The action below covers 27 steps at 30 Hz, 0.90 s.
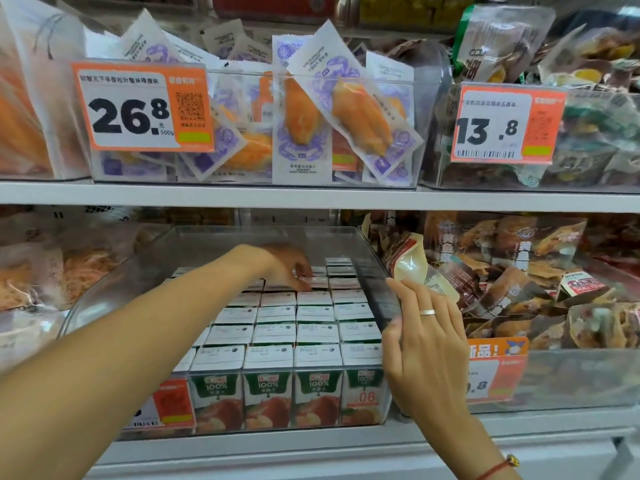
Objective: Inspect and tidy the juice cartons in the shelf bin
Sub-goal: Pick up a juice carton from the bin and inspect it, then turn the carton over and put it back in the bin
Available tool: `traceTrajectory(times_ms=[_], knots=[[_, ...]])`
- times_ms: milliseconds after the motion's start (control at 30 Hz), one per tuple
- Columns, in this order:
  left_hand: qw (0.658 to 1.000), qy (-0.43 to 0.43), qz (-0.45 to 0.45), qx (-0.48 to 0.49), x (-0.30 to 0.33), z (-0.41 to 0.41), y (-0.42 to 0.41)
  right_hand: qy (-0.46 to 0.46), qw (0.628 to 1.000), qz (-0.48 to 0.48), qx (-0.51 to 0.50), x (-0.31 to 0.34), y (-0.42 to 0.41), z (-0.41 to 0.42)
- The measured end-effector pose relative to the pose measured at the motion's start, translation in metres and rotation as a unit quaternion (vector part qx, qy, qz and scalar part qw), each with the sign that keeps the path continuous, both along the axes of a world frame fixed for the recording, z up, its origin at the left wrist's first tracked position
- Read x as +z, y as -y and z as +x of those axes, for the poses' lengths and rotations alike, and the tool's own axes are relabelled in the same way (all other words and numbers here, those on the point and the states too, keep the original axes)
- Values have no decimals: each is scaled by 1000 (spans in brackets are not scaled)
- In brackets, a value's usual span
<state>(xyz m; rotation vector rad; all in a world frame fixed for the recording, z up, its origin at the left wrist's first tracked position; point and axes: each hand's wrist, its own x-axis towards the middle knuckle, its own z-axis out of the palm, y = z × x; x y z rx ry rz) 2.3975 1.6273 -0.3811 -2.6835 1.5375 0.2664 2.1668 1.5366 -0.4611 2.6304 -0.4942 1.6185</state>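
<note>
Left grip [289,268] pinching back-row juice carton [313,282], right hand [420,336] on bin wall [372,278]

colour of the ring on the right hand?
Silver, a plain metal band on a finger of the right hand; head view, the only one.

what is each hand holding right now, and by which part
The left hand pinches the top of a juice carton deep in the bin. The right hand holds nothing; it rests on the bin's right wall.
</note>
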Motion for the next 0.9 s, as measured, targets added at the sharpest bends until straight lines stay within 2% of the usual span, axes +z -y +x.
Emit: traceTrajectory(times_ms=[133,200,333,467,533,633,733,767,833,900], knots=[[999,41,18,-11,-4,-1,0,-2,1000,0,-1,0,0,0],[998,56,-5,-16,-6,-3,-3,-2,1000,-2,0,1,0,0],[990,-16,-141,16,0,-13,-23,-4,1000,-5,-2,1,-1,-1],[953,-78,-290,37,7,-37,-54,-30,1000,4,1,4,-3,-5],[919,-124,-368,66,9,-52,-71,-54,998,15,3,8,-5,-7],[835,-209,-495,120,13,-79,-102,-97,995,40,-3,15,-9,-13],[750,-323,-548,178,10,-111,-137,-140,989,51,7,29,-25,-22],[733,-354,-546,195,5,-121,-149,-151,988,32,19,35,-35,-26],[725,-383,-527,225,-6,-143,-171,-170,984,-11,59,46,-61,-32],[713,-405,-520,239,-22,-161,-188,-229,964,56,122,57,-92,-36]])
